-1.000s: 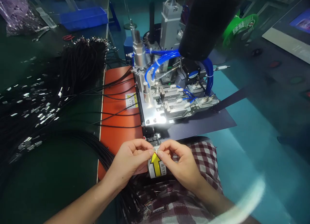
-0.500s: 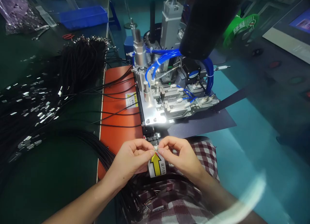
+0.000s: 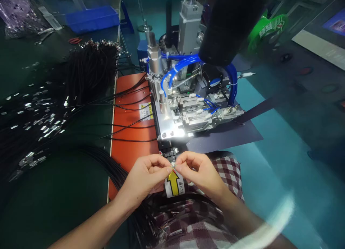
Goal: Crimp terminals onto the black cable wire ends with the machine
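Thin wire strands (image 3: 174,167), too small to be showing much detail, are sitting between the fingertips, just past the tip of a yellow arrow on a white label (image 3: 174,186) that is lying at six o'clock from them. The left hand (image 3: 147,175), at nine o'clock, is pinching the strands between thumb and index finger, its other fingers curling inward; the right hand (image 3: 198,171), at three o'clock, is pinching at the same spot, the two sets of fingertips almost meeting. Just beyond, at twelve, a black track (image 3: 169,152) is running toward a machine's shiny metal plate (image 3: 172,128). At ten o'clock an orange panel (image 3: 129,152) is carrying several separate black cables (image 3: 134,140) toward the machine, while a warning label (image 3: 146,111) is lying at eleven. A cable bundle (image 3: 115,166) is passing near the left wrist at nine. Checked cloth (image 3: 229,175) is showing at three. Farther out, blue tubes (image 3: 185,62) are arching over the machine at twelve, and a green reel (image 3: 269,30) is standing at one. On the dark worktop (image 3: 54,198), a thick heap of black cables (image 3: 91,67) is lying between ten and eleven, and a blue bin (image 3: 93,21) is resting at eleven.
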The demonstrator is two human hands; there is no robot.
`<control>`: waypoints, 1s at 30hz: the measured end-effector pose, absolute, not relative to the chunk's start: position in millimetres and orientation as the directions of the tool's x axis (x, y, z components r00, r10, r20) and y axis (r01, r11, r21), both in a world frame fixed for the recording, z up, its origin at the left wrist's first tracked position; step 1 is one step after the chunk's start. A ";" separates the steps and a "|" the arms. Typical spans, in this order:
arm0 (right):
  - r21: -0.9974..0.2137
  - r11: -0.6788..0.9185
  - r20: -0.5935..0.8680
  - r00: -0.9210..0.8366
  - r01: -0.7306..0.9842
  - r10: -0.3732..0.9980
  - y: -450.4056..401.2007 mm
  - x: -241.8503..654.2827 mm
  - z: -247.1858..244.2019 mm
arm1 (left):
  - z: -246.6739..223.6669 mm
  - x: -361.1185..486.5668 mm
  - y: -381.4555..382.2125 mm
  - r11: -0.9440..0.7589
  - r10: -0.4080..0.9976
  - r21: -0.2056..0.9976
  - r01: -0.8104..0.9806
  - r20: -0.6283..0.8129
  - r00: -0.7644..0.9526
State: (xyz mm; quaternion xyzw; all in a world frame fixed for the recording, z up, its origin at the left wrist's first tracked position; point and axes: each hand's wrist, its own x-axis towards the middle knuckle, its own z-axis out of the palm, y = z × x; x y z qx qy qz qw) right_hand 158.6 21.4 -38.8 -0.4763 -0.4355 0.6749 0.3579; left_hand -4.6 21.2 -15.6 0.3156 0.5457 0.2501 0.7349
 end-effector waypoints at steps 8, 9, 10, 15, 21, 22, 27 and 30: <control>-0.849 -0.502 -0.423 -0.357 -0.165 0.833 22.8 161.0 -42.0 | -17.7 -5.3 20.5 0.660 0.725 0.751 -0.019 -0.630 0.277; -0.843 -0.511 -0.429 -0.365 -0.166 0.826 23.0 161.4 -41.5 | -17.9 -5.7 20.4 0.654 0.729 0.756 -0.018 -0.625 0.278; -0.839 -0.518 -0.434 -0.370 -0.168 0.822 23.2 161.5 -40.8 | -17.9 -6.1 20.4 0.649 0.733 0.761 -0.016 -0.620 0.280; -0.839 -0.510 -0.431 -0.341 -0.189 0.836 22.3 159.2 -36.4 | -16.9 -7.1 20.8 0.627 0.749 0.778 -0.024 -0.594 0.294; -0.854 -0.481 -0.398 -0.346 -0.197 0.850 22.4 158.9 -37.5 | -17.6 -8.6 20.7 0.612 0.754 0.790 -0.033 -0.570 0.326; -0.853 -0.489 -0.401 -0.374 -0.181 0.837 24.1 160.5 -38.1 | -18.1 -9.7 20.8 0.610 0.752 0.792 -0.027 -0.567 0.336; -0.846 -0.527 -0.405 -0.544 -0.082 0.735 36.7 169.6 -34.8 | -20.5 -17.6 21.8 0.615 0.711 0.788 0.018 -0.564 0.420; -0.849 -0.527 -0.400 -0.603 -0.040 0.690 43.4 172.1 -29.4 | -20.4 -20.7 22.7 0.605 0.686 0.792 0.077 -0.568 0.455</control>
